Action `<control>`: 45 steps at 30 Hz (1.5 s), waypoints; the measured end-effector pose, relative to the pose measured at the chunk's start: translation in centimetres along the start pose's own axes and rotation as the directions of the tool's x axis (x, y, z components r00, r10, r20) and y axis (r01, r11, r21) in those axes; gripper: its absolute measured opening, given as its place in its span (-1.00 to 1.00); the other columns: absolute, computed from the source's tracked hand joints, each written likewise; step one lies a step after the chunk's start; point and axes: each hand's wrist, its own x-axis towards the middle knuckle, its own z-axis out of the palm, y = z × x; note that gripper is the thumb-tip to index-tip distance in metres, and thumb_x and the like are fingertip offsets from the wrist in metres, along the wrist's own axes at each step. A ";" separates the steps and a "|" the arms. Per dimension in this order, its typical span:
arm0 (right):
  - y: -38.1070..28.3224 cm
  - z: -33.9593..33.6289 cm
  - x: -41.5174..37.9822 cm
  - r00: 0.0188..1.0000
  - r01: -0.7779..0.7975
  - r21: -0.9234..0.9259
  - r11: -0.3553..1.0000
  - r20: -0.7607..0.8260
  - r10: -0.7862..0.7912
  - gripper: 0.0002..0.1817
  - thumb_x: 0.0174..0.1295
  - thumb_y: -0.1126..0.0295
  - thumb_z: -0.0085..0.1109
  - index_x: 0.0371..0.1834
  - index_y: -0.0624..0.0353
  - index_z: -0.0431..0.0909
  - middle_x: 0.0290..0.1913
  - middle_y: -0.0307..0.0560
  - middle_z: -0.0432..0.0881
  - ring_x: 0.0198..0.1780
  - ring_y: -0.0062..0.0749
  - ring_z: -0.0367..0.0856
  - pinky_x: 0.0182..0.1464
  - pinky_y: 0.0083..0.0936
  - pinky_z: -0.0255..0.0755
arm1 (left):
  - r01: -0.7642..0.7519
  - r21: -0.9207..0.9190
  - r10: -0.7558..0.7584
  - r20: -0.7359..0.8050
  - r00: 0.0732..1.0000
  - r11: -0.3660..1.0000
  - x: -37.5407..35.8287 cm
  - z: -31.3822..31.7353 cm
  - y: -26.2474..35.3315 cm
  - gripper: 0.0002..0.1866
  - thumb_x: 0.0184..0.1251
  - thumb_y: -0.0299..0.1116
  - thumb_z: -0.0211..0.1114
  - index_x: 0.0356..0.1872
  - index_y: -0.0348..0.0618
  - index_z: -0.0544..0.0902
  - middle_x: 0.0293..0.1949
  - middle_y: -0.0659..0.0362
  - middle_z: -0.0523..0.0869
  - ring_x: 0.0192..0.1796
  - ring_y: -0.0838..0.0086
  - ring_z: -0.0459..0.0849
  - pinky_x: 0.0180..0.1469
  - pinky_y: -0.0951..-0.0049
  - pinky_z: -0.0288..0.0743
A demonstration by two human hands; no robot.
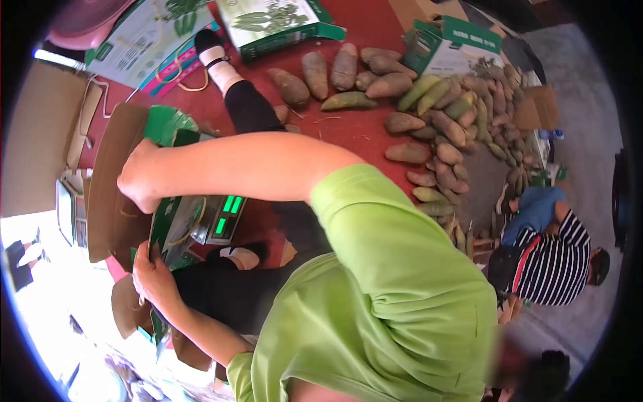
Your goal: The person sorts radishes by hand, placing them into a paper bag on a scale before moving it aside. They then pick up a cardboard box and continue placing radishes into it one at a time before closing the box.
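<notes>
An open cardboard box (107, 221), brown inside and green printed outside, stands in front of me by a digital scale (218, 231) with lit green digits. My right hand (139, 175) is closed on the box's upper flap, its fingertips partly hidden. Lower down, my left hand (155, 278) grips the box's edge between thumb and fingers. What lies inside the box is hidden from this angle. My legs stretch out to either side of the scale, with a dark shoe (206, 41) near the top.
Many long brown and green vegetables (445, 127) lie piled on the red mat (348, 141). Printed boxes (268, 23) stand at the top, and another green and white box (455, 50) stands beside the pile. A person in a striped shirt (552, 258) bends down at the right.
</notes>
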 end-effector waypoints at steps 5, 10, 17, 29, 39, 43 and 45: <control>0.3 0.5 -0.3 0.995 -0.026 0.062 0.998 -0.093 0.032 -0.69 0.00 0.31 0.15 -0.14 0.01 0.67 -0.06 -0.15 0.67 0.03 -0.22 0.60 -0.10 -0.14 0.46 | 0.017 0.029 -0.017 -0.006 1.000 0.999 -0.1 0.3 -0.1 -0.83 0.31 -0.29 0.13 -0.26 -0.13 0.60 -0.40 0.00 0.66 -0.35 0.05 0.63 -0.33 0.17 0.41; 4.9 2.5 -7.8 0.439 0.257 0.178 0.950 -0.897 0.050 -0.86 -0.06 0.40 0.21 -0.37 0.03 0.64 -0.37 -0.13 0.65 -0.25 -0.18 0.61 -0.23 -0.21 0.44 | 0.016 -0.021 -0.015 0.040 0.999 1.000 0.0 0.3 -0.3 -0.83 0.31 -0.27 0.15 -0.26 -0.13 0.60 -0.45 -0.01 0.65 -0.39 0.08 0.63 -0.34 0.19 0.41; 20.0 13.4 -21.6 0.389 -0.364 0.390 0.846 -0.761 0.519 -0.83 -0.03 0.39 0.21 -0.32 0.03 0.65 -0.31 -0.04 0.64 -0.15 -0.06 0.58 -0.08 -0.15 0.44 | 0.013 -0.030 -0.013 0.011 1.000 0.999 0.0 0.8 -0.9 -0.82 0.30 -0.30 0.18 -0.22 -0.18 0.61 -0.42 -0.03 0.66 -0.38 0.10 0.64 -0.31 0.23 0.43; 25.5 31.2 -41.3 0.234 -0.939 -0.251 0.233 0.024 0.972 -0.52 0.23 0.40 -0.05 0.26 -0.13 0.32 0.38 -0.17 0.20 0.36 -0.24 0.22 0.14 -0.08 0.30 | 0.029 -0.077 -0.029 0.001 1.000 0.997 0.4 1.3 -2.0 -0.81 0.29 -0.34 0.20 -0.21 -0.27 0.60 -0.40 -0.03 0.67 -0.41 0.19 0.60 -0.30 0.30 0.41; 25.9 34.9 -44.2 0.277 -0.848 -0.431 0.310 0.140 0.951 -0.65 0.28 0.28 -0.08 0.14 -0.15 0.42 0.25 -0.24 0.38 0.28 -0.32 0.31 0.10 -0.08 0.26 | 0.053 -0.146 -0.051 0.015 0.999 0.988 0.5 1.5 -2.8 -0.82 0.29 -0.40 0.21 -0.18 -0.27 0.62 -0.39 0.01 0.67 -0.40 0.31 0.57 -0.27 0.37 0.42; 26.1 33.6 -44.0 0.340 -0.795 -0.468 0.387 0.185 0.922 -0.74 0.26 0.22 -0.05 -0.02 -0.16 0.53 0.00 -0.27 0.51 0.12 -0.34 0.41 0.02 -0.13 0.28 | 0.125 -0.100 -0.121 0.041 0.992 0.987 0.6 0.8 -1.1 -0.82 0.28 -0.40 0.22 -0.17 -0.28 0.62 -0.39 0.01 0.67 -0.39 0.31 0.58 -0.25 0.39 0.43; 25.8 34.4 -44.2 0.319 -0.810 -0.456 0.369 0.186 0.929 -0.73 0.25 0.19 -0.01 -0.02 -0.14 0.52 0.01 -0.24 0.50 0.14 -0.34 0.41 0.04 -0.14 0.29 | 0.103 -0.094 -0.101 0.027 0.995 0.990 0.6 0.9 -1.5 -0.82 0.27 -0.42 0.22 -0.16 -0.26 0.62 -0.39 -0.01 0.67 -0.37 0.30 0.60 -0.24 0.40 0.43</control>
